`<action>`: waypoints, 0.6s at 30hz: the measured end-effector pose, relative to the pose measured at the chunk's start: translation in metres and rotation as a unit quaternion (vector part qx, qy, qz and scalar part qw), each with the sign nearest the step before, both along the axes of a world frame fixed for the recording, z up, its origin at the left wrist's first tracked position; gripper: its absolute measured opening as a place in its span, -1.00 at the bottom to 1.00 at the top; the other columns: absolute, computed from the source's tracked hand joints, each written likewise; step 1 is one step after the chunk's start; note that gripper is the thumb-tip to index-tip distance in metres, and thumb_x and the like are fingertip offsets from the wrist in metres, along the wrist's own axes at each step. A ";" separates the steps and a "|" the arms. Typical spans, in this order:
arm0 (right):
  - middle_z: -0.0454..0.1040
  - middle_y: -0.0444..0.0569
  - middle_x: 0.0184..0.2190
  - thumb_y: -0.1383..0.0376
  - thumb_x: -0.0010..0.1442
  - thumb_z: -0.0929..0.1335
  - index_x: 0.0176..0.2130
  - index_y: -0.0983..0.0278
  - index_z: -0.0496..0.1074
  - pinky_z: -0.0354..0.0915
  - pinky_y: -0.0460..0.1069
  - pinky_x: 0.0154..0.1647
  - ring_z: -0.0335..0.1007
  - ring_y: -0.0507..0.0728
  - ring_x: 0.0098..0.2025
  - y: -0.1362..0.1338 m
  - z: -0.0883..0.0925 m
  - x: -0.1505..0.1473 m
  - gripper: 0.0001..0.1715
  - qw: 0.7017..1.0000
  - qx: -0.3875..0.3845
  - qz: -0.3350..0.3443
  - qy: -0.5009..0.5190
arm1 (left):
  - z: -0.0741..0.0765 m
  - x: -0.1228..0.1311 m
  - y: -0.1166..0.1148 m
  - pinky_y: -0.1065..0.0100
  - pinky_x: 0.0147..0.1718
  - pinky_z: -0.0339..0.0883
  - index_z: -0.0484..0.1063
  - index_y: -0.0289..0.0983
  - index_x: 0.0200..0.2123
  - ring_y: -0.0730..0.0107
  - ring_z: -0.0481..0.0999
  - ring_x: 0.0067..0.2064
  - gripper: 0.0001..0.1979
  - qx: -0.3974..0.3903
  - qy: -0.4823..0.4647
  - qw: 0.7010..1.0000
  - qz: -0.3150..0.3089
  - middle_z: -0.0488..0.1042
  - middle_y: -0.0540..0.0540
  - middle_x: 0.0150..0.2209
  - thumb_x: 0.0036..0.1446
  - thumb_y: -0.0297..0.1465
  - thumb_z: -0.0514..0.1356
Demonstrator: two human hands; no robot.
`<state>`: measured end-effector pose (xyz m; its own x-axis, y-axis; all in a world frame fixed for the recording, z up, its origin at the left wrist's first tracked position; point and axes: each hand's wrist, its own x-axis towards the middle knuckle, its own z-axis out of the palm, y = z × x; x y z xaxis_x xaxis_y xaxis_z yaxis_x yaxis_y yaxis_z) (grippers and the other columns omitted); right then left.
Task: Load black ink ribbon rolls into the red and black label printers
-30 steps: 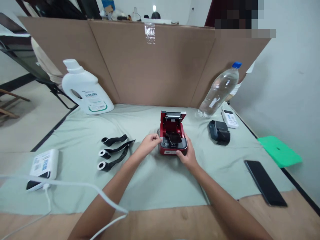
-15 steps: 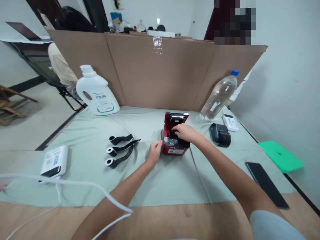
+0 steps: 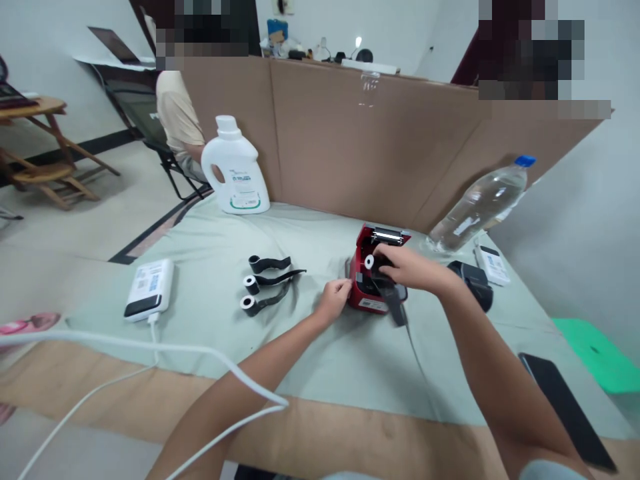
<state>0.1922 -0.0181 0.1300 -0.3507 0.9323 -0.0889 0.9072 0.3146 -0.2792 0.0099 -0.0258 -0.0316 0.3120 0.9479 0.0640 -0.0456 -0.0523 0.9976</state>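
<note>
A small red printer [image 3: 369, 303] stands on the green cloth with its lid raised. My left hand [image 3: 334, 301] rests closed against its left side, fingertips touching the edge. Above the open compartment, my right hand [image 3: 400, 265] grips a roll of black paper [image 3: 383, 270]; its white core faces left and a loose black strip hangs over the printer's front. To the left lie several black rolls, among them an upper roll [image 3: 270, 264], a middle roll [image 3: 273, 280] and a lower roll [image 3: 257, 305], each with its tail stretching right.
A white jug [image 3: 243, 175] and a clear bottle [image 3: 475, 207] stand before the cardboard screen [image 3: 350, 140]. A black device [image 3: 471, 283] and a phone [image 3: 565, 400] lie right. A power bank [image 3: 150, 288] with a white cable is left. A person sits behind, left.
My right hand has lifted the black roll up from inside the printer, and its strip now hangs out. My left hand stays at the printer's side. The view has swung left.
</note>
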 end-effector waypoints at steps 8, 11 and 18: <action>0.51 -0.02 -0.09 0.35 0.25 0.35 0.04 0.30 0.36 0.31 0.04 -0.06 0.43 0.17 -0.11 0.056 0.032 -0.111 -0.65 0.975 0.129 0.064 0.168 | -0.003 0.000 0.001 0.35 -0.45 -0.06 0.06 -0.22 -0.60 0.46 0.06 -0.44 -0.59 -0.007 -0.001 1.000 0.005 0.06 0.06 -0.59 0.21 -0.16 0.06; 0.48 0.07 -0.05 0.42 0.23 0.35 0.05 0.36 0.34 0.27 0.03 -0.04 0.40 0.19 -0.05 0.107 0.012 -0.162 -0.63 0.979 0.150 0.095 0.095 | -0.004 0.000 0.001 0.35 -0.44 -0.05 0.07 -0.23 -0.59 0.46 0.08 -0.45 -0.60 0.015 -0.013 1.000 -0.006 0.08 0.05 -0.58 0.25 -0.21 0.02; 0.42 0.15 0.07 0.54 0.25 0.25 0.05 0.32 0.37 0.21 -0.01 -0.20 0.40 0.17 -0.13 0.166 -0.053 -0.235 -0.61 0.973 0.070 0.195 -0.104 | -0.005 0.002 0.000 0.33 -0.38 0.25 0.29 -0.25 -0.58 0.31 0.36 -0.37 -0.63 -0.033 -0.057 0.998 -0.011 0.33 -0.05 -0.57 0.21 -0.20 0.15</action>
